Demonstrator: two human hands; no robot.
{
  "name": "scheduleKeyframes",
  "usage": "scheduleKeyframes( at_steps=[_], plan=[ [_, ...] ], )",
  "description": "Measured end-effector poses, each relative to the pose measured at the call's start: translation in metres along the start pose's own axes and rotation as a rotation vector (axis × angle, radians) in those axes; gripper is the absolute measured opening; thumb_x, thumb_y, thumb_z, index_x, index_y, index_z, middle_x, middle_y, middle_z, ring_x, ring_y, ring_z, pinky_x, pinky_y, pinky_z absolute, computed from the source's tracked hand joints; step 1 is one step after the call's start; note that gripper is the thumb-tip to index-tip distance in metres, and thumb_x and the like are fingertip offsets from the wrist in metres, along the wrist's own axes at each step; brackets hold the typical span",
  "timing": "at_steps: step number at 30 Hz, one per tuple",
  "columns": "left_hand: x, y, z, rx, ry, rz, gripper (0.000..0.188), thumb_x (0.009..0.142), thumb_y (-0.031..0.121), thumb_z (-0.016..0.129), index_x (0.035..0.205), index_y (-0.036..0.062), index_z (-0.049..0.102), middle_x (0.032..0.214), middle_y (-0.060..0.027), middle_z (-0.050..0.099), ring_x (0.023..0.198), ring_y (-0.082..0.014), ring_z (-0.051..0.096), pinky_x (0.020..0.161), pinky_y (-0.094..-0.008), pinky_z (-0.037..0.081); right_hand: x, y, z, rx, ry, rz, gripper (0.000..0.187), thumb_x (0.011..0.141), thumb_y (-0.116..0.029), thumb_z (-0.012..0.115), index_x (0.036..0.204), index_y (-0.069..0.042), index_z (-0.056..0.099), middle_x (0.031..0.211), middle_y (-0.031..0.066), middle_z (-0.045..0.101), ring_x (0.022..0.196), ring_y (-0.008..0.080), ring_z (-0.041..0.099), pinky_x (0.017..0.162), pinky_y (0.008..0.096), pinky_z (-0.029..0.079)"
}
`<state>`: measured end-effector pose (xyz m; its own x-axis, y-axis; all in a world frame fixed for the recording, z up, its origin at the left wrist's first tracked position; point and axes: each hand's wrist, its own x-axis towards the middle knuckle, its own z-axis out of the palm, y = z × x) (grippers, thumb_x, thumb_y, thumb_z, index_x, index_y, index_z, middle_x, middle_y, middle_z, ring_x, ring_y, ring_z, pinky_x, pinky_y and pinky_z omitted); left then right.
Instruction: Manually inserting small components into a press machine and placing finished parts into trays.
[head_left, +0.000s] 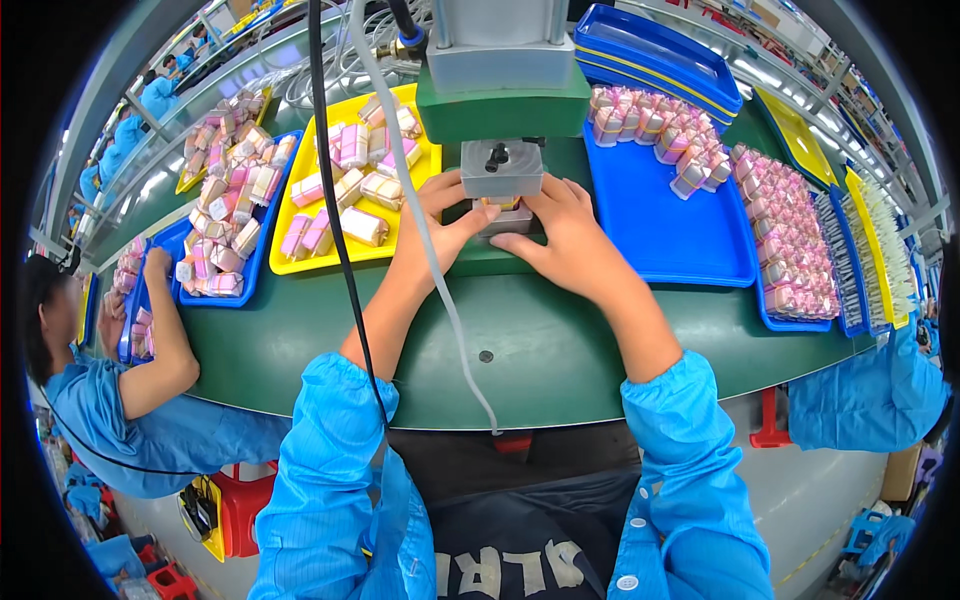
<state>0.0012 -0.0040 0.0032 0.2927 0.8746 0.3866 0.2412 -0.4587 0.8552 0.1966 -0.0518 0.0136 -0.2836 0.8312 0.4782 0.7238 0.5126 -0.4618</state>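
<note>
Seen from above, two bare forearms in blue sleeves reach forward across a green desk (560,340) and meet under a grey press (502,168). The left hand (440,222) lies palm down, its fingers curled against the left side of a small pale block (503,206) sitting in the press. The right hand (562,232) mirrors it, fingertips pressed to the block's right side. Each grip is partly closed, pinching the block between the two hands. A yellow tray (300,262) of wrapped pink-and-cream pieces sits to the left, a blue tray (680,240) to the right.
</note>
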Motion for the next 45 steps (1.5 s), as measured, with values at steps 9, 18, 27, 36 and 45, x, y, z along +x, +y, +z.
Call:
scheduleKeyframes(
  at_steps=[9, 18, 27, 36, 45],
  plan=[
    [0.012, 0.014, 0.002, -0.298, 0.046, -0.130, 0.044, 0.086, 0.028, 0.074, 0.119, -0.0011, 0.066, 0.105, -0.0102, 0.069, 0.097, -0.0181, 0.063, 0.088, -0.0325, 0.048, -0.015, 0.130, -0.067, -0.475, 0.591, 0.545, 0.052, 0.081, -0.023, 0.077, 0.129, -0.011, 0.060, 0.139, 0.0205, 0.048, 0.124, 0.0403, 0.049, 0.103, 0.0486, 0.041],
    [0.018, 0.006, -0.028, -0.304, 0.255, -0.203, 0.032, 0.092, 0.030, 0.068, 0.101, -0.0013, 0.071, 0.079, -0.0021, 0.062, 0.073, -0.0097, 0.054, 0.066, -0.0255, 0.044, -0.026, 0.151, -0.068, -0.475, 0.654, 0.594, 0.045, 0.073, -0.008, 0.081, 0.114, -0.006, 0.061, 0.113, 0.0200, 0.058, 0.108, 0.0364, 0.057, 0.091, 0.0434, 0.047],
    [0.022, -0.016, -0.058, 0.391, 0.697, 0.138, 0.073, 0.083, 0.017, 0.075, 0.142, -0.0055, 0.037, 0.131, -0.0252, 0.044, 0.125, -0.0387, 0.042, 0.108, -0.0447, 0.034, -0.012, 0.118, -0.068, -0.229, 0.630, 0.551, 0.042, 0.075, -0.013, 0.083, 0.107, -0.004, 0.058, 0.103, 0.0171, 0.067, 0.097, 0.0289, 0.067, 0.084, 0.0368, 0.052],
    [0.010, 0.000, -0.015, 0.087, 0.194, 0.228, 0.034, 0.094, 0.018, 0.063, 0.123, 0.0004, 0.061, 0.116, -0.0158, 0.064, 0.104, -0.0249, 0.060, 0.094, -0.0343, 0.045, 0.027, -0.002, -0.015, 0.819, 0.094, 0.344, 0.041, 0.080, -0.005, 0.079, 0.118, 0.001, 0.064, 0.103, 0.0096, 0.070, 0.097, 0.0162, 0.066, 0.085, 0.0311, 0.054],
    [0.006, 0.008, 0.004, -0.096, 0.077, 0.081, 0.035, 0.091, 0.025, 0.070, 0.115, 0.0005, 0.068, 0.106, -0.0100, 0.063, 0.095, -0.0201, 0.060, 0.084, -0.0317, 0.048, 0.029, -0.010, -0.002, 0.566, 0.110, 0.338, 0.036, 0.084, -0.017, 0.076, 0.116, -0.002, 0.068, 0.103, 0.0095, 0.069, 0.089, 0.0184, 0.062, 0.082, 0.0332, 0.051]
  ],
)
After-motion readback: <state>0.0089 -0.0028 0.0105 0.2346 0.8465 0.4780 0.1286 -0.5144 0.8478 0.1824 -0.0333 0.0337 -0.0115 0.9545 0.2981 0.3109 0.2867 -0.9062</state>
